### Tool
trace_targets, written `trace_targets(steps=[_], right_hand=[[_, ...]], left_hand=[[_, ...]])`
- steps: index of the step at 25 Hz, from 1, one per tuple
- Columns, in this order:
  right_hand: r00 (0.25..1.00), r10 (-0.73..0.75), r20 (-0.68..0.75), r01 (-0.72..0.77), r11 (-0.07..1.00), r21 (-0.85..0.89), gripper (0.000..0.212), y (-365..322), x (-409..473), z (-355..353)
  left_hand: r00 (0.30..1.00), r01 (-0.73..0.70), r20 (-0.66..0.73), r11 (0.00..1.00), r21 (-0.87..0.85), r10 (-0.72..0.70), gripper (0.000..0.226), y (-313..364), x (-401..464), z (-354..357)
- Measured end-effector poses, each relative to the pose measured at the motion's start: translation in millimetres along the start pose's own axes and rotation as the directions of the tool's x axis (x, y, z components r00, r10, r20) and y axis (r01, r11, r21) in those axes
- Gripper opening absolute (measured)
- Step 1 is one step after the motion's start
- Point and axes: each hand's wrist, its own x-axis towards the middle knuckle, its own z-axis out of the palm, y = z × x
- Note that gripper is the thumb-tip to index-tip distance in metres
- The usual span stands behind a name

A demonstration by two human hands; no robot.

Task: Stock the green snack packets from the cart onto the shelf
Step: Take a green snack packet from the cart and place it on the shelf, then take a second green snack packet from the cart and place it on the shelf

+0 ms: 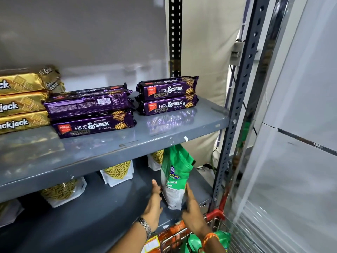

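Observation:
A green and white snack packet (175, 177) stands upright on the lower grey shelf (102, 212), near its right end. My left hand (155, 201) presses flat against the packet's left side and my right hand (191, 209) against its right side, so both hands hold it between them. More green packets (221, 238) lie in the red-rimmed wire cart (213, 218) at the bottom right, partly hidden behind my right wrist.
White packets of yellow sev (118, 173) stand further left and behind on the lower shelf. The upper shelf (164, 130) carries purple Hide & Seek biscuit packs (167, 95) and gold Krackjack packs (20, 103). A slotted steel upright (238, 110) borders the right. Orange packets (175, 232) sit in the cart.

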Motion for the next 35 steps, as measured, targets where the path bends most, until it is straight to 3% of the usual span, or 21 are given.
trace_targets(steps=[3,6,7,9,11,13,15,16,17,19,20,21,23,25,27,31,35], right_hand=[[0.999,0.044,-0.012,-0.043,0.997,0.061,0.097,7.8,-6.2,21.2],[0.973,0.216,-0.082,-0.204,0.969,0.139,0.073,15.9,-1.6,32.9],[0.975,0.210,-0.076,-0.199,0.972,0.125,0.074,12.7,-4.2,35.9],[0.991,0.123,-0.043,-0.122,0.992,0.031,0.096,16.9,-12.2,33.3],[0.991,0.137,-0.006,-0.137,0.990,0.043,0.106,26.3,-27.4,12.8],[0.980,0.169,-0.105,-0.163,0.985,0.061,0.102,36.5,-44.2,-18.5],[0.954,0.240,-0.180,-0.228,0.970,0.086,0.092,62.1,-70.8,-48.4],[0.934,0.292,-0.207,-0.283,0.956,0.071,0.086,79.1,-89.7,-59.5],[0.909,0.346,-0.231,-0.350,0.936,0.028,0.081,92.1,-105.0,-67.0],[0.868,0.445,-0.222,-0.466,0.883,-0.051,0.075,120.1,-133.3,-75.3],[0.847,0.496,-0.193,-0.521,0.846,-0.113,0.073,132.9,-144.7,-75.1],[0.824,0.538,-0.177,-0.563,0.811,-0.157,0.073,145.1,-156.3,-73.2],[0.803,0.582,-0.127,-0.595,0.774,-0.216,0.074,161.5,-167.0,-68.7],[0.814,0.579,-0.041,-0.571,0.786,-0.236,0.075,168.5,-155.3,-65.7],[0.841,0.540,0.024,-0.513,0.811,-0.281,0.076,168.4,-135.7,-61.0],[0.892,0.426,0.150,-0.386,0.892,-0.234,0.080,171.5,-115.9,-52.0],[0.875,0.455,0.167,-0.431,0.888,-0.163,0.088,173.3,-120.6,-70.6]], left_hand=[[1.000,-0.006,0.026,0.996,-0.094,0.009,0.080,2.6,13.6,-4.3],[0.999,-0.003,0.038,0.985,-0.173,0.009,0.083,13.9,34.8,-7.7],[0.999,-0.010,0.046,0.982,-0.189,0.019,0.084,15.8,40.0,-7.5],[0.999,-0.025,0.040,0.975,-0.221,0.035,0.084,18.5,43.9,-6.9],[0.994,-0.078,-0.095,0.979,-0.186,0.061,0.077,13.1,40.1,-10.8],[0.949,-0.151,-0.296,0.982,-0.117,0.111,0.056,-4.3,16.8,-18.7],[0.866,-0.229,-0.423,0.964,0.139,0.266,0.031,-37.9,-18.1,-22.0],[0.860,-0.240,-0.345,0.895,0.376,0.375,0.028,-60.6,-38.6,-20.9],[0.892,-0.239,-0.182,0.773,0.588,0.414,0.029,-81.6,-56.9,-17.2],[0.959,-0.232,0.137,0.409,0.883,0.248,0.037,-111.0,-80.4,-0.1],[0.964,-0.240,0.205,0.220,0.946,0.169,0.042,-121.2,-82.5,11.2],[0.974,-0.211,0.203,0.071,0.975,0.105,0.045,-132.1,-81.5,20.4],[0.996,-0.081,0.083,-0.109,0.991,0.011,0.041,-147.9,-75.7,35.9],[0.999,0.035,-0.037,-0.184,0.982,-0.012,0.034,-161.6,-67.1,44.4],[0.995,0.100,-0.104,-0.190,0.977,-0.010,0.030,-172.1,-59.3,45.3],[0.999,0.022,-0.016,-0.193,0.981,0.031,0.034,-177.1,-54.3,43.3],[0.983,-0.073,0.093,-0.127,0.989,0.157,0.039,-153.1,-68.0,39.2]])
